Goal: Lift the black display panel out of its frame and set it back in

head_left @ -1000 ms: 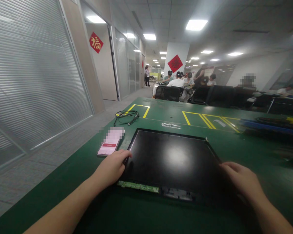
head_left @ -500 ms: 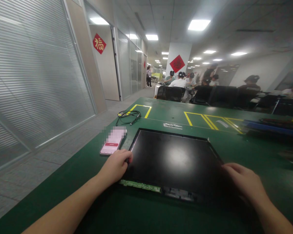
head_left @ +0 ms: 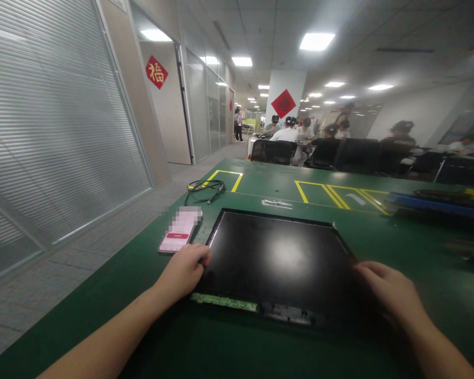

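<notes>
A black display panel (head_left: pixel 276 258) lies face up on the green table (head_left: pixel 150 316), a ceiling light mirrored in its screen. Along its near edge a strip of green circuit board (head_left: pixel 225 302) is exposed. My left hand (head_left: pixel 185 268) is closed on the panel's left edge, fingers curled over the rim. At the right edge my right hand (head_left: pixel 391 287) pinches the frame between thumb and fingers; its lower fingers are in shadow. A phone with a lit pink screen (head_left: pixel 177 234) lies just beyond my left hand.
A coiled black cable (head_left: pixel 206 190) rests past the phone. Yellow tape outlines (head_left: pixel 312 184) mark the far tabletop, with a small white strip (head_left: pixel 276 203) before them. A blue tray-like object (head_left: pixel 438 208) with dark items sits at the right. Several people sit beyond, near black chairs (head_left: pixel 276 151).
The whole view has shifted slightly, so everything appears a little further left. Both hands keep their hold on the panel, which stays in place on the table.
</notes>
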Motion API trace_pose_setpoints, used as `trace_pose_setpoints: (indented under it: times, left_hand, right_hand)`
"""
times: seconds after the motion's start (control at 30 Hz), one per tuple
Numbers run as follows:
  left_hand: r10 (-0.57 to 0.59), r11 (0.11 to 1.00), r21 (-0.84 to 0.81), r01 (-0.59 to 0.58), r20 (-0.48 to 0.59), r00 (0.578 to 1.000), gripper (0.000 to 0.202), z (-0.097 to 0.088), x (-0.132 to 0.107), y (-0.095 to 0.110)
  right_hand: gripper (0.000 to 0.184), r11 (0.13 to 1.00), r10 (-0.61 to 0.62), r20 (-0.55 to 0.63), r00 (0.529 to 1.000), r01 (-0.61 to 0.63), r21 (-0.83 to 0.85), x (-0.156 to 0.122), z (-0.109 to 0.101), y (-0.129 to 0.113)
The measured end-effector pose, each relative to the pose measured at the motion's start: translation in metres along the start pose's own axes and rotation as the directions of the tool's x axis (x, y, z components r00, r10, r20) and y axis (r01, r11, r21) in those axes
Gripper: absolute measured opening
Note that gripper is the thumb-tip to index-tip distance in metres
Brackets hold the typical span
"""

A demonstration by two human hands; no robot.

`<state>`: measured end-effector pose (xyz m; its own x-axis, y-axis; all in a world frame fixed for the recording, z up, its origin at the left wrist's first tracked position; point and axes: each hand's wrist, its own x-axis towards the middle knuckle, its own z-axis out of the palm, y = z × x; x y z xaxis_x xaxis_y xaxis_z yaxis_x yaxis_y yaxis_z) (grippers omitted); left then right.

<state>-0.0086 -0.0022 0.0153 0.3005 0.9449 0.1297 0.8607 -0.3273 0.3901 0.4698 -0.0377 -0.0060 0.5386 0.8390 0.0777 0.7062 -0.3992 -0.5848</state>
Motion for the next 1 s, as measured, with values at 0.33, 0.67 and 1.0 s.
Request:
trace_pose_setpoints:
  times: [0.33,0.67,1.0]
  left_hand:
    - [0.008,0.998,-0.067,-0.013,-0.066,0.998,0.05,0.012,0.001,-0.011]
    - [-0.062,0.994,-0.092,0.059,-0.039,0.997,0.046,0.017,0.005,-0.017]
    - [-0.106,0.972,-0.217,0.086,-0.08,0.991,0.04,0.01,0.005,-0.017]
  right_hand:
    - [0.041,1.0,-0.019,-0.012,1.0,0.019,-0.016,0.001,0.0,0.002]
    - [0.042,1.0,-0.003,-0.008,1.0,0.003,-0.023,0.004,0.001,0.003]
    - [0.044,1.0,0.003,-0.009,1.0,-0.003,-0.027,0.003,0.0,0.003]
